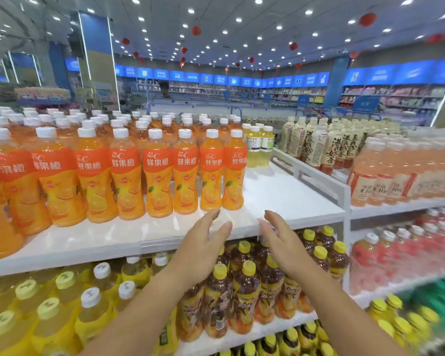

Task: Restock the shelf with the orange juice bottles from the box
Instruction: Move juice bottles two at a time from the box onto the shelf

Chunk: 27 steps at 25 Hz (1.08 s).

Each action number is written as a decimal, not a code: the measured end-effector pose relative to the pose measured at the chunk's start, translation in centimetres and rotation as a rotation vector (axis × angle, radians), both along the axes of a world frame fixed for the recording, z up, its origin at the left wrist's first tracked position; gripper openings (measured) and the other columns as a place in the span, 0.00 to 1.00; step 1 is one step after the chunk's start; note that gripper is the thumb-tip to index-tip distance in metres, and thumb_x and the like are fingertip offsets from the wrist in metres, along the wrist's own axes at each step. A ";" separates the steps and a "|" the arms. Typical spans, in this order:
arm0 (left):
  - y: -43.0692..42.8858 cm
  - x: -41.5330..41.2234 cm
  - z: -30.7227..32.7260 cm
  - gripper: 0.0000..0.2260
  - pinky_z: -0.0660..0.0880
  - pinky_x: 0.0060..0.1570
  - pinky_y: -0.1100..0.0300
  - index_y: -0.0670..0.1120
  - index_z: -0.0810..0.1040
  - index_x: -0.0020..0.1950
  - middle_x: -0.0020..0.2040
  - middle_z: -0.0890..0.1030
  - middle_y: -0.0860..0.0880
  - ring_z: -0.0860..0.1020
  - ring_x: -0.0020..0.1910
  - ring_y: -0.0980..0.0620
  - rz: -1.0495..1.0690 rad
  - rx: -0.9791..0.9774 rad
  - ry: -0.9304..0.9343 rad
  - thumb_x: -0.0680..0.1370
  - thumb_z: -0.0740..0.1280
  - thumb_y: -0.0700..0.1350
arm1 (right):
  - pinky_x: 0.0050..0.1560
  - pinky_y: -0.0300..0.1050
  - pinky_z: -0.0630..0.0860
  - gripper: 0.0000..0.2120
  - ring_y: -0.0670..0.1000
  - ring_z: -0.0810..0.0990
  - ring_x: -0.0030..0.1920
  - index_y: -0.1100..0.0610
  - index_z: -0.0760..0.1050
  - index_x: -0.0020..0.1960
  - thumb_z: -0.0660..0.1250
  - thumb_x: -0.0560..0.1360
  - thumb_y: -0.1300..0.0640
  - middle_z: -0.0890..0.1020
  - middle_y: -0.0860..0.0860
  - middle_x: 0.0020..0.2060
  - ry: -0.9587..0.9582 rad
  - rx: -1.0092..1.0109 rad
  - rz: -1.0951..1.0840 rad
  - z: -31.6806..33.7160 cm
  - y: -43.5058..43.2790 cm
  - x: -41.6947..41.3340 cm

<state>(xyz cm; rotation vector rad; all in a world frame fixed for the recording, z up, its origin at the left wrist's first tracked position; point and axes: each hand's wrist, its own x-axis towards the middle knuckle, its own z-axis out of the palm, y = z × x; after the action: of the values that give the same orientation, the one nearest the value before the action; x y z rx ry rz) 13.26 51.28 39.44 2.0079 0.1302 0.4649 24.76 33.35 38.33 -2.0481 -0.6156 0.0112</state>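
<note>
Orange fills the left and middle of the white top shelf [280,194], where the orange juice bottles [157,176] stand upright in tight rows. They have white caps, and the orange labels face the near side. The front row runs from the far left edge of view to just left of a bare stretch of shelf board.

At the back of that bare stretch stands a small group of pale yellow bottles [258,147], touching the rightmost orange ones. Both hands hover at the near edge of the shelf, in front of the right end of the front row.

The left hand [203,242] has straight fingers spread slightly, and it holds nothing. Its fingertips reach the foot of a front bottle, and I cannot tell whether they touch it. The right hand [280,240] is beside it, well clear of the bottles, with its fingers apart and relaxed and nothing in them. The 2 palms face each other with a gap between them.

Right of a white divider rail [316,181], cream milk tea bottles [319,147] and pink drink bottles [396,173] fill the neighbouring shelf. Below the arms, brown tea bottles with yellow caps [244,291] crowd the lower shelf, with yellow drink bottles [62,312] to their left.
</note>
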 end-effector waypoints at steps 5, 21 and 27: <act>-4.4 -1.0 -4.0 0.27 0.60 0.75 0.56 0.56 0.61 0.80 0.76 0.65 0.62 0.62 0.76 0.61 -0.191 -0.025 0.080 0.82 0.58 0.61 | 0.72 0.46 0.65 0.27 0.44 0.67 0.73 0.48 0.60 0.79 0.57 0.82 0.41 0.68 0.43 0.74 0.063 0.035 -0.176 -3.8 -7.0 -5.3; -33.1 -5.5 -17.2 0.31 0.60 0.76 0.53 0.53 0.62 0.80 0.78 0.65 0.58 0.63 0.75 0.58 -0.686 0.057 0.434 0.80 0.59 0.65 | 0.75 0.47 0.62 0.31 0.43 0.65 0.73 0.49 0.60 0.78 0.58 0.79 0.38 0.67 0.41 0.73 0.408 0.087 -0.717 -17.8 -36.3 -24.4; -44.2 -9.4 -23.3 0.30 0.59 0.72 0.67 0.49 0.61 0.80 0.77 0.65 0.53 0.63 0.77 0.54 -0.810 0.082 0.602 0.81 0.63 0.57 | 0.76 0.50 0.63 0.31 0.44 0.67 0.74 0.50 0.63 0.77 0.60 0.78 0.37 0.69 0.46 0.75 0.545 0.049 -0.842 -26.0 -46.7 -32.2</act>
<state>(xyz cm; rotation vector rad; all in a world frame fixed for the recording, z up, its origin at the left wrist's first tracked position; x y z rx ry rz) 3.91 7.08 16.11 2.0220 -0.3333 -0.6563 -7.43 -13.39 12.29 -1.9890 0.5854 0.0566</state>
